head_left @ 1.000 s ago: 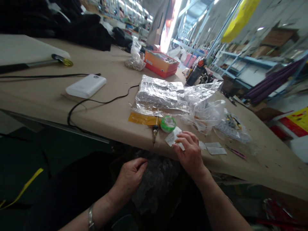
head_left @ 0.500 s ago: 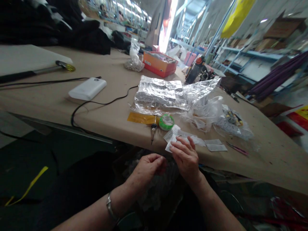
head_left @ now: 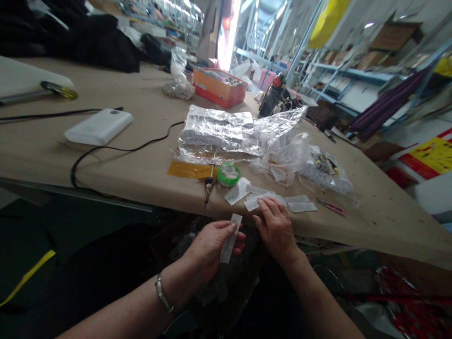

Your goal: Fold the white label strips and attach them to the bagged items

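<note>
My left hand (head_left: 215,240), in front of the table edge, pinches a narrow translucent strip (head_left: 230,238) between thumb and fingers. On the table edge, my right hand (head_left: 276,225) has its fingers extended, the tips touching a whitish slip with small markings (head_left: 254,201). More such slips lie beside it, one at the left (head_left: 237,190) and a pair at the right (head_left: 301,203). Behind them are a green-rimmed round tin (head_left: 229,174) and a soldering iron (head_left: 208,188), its tip toward me. An amber sheet (head_left: 189,170) lies partly under the iron.
Clear plastic packaging (head_left: 219,134) covers the table's middle. A bag of small parts (head_left: 323,165) and pink tweezers (head_left: 330,206) lie to the right. At the left are a white power bank (head_left: 99,126) and a black cable (head_left: 141,145). An orange box (head_left: 219,89) stands behind.
A translucent strip now shows in my left hand, which was closed with no strip visible. My right hand has lowered its fingers onto the slips. The whole view has shifted slightly.
</note>
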`<state>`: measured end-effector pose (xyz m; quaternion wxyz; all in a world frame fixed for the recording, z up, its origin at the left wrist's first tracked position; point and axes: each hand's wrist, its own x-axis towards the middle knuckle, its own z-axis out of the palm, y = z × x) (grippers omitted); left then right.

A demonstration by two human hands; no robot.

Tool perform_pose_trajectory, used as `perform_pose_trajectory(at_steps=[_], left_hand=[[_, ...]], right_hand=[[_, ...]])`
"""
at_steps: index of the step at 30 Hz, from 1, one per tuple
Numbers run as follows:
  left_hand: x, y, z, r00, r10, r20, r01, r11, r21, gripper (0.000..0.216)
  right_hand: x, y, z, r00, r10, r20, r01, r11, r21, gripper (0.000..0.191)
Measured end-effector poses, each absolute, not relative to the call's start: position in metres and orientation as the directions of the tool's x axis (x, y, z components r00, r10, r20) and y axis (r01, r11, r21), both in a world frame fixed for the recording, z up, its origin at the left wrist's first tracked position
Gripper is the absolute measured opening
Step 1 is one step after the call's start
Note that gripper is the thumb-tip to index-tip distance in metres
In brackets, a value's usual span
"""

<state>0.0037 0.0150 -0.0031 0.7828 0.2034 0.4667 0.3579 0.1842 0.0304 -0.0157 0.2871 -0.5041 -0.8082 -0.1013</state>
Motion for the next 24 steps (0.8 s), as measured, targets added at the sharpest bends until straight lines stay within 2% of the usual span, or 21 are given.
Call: perform_pose_trajectory(at_steps=[4, 13, 15, 18, 21, 24], left_hand=[[0.004, 0.014, -0.008, 0.302, 0.758, -0.578, -0.343, 0.652, 0.676, 0.015], [0.012, 0.016, -0.003, 0.317, 0.753, -0.576, -0.341, 0.658, 0.672, 0.015], [0.013, 0.016, 0.0, 0.348, 0.739, -0.577, -0.372, 0.673, 0.639, 0.014], [0.014, 0.015, 0.004, 0.434, 0.732, -0.525, -0.464, 0.681, 0.567, 0.011], [0.015, 0.012, 0.004, 0.476, 0.736, -0.482, -0.546, 0.677, 0.494, 0.009], [0.017, 0.01, 0.0, 0.484, 0.737, -0.473, -0.564, 0.675, 0.475, 0.009]], right_hand=[[0.192, 0.038, -0.023, -0.335, 0.737, 0.587, 0.875, 0.475, -0.096, 0.023], [0.198, 0.038, -0.023, -0.167, 0.679, 0.715, 0.738, 0.567, -0.366, 0.016], [0.194, 0.029, -0.019, -0.214, 0.632, 0.745, 0.684, 0.641, -0.347, 0.018], [0.183, 0.011, -0.015, -0.375, 0.586, 0.719, 0.593, 0.747, -0.3, 0.018], [0.173, -0.003, -0.019, -0.508, 0.559, 0.655, 0.531, 0.802, -0.273, 0.017], [0.168, -0.009, -0.026, -0.55, 0.537, 0.64, 0.511, 0.822, -0.251, 0.017]])
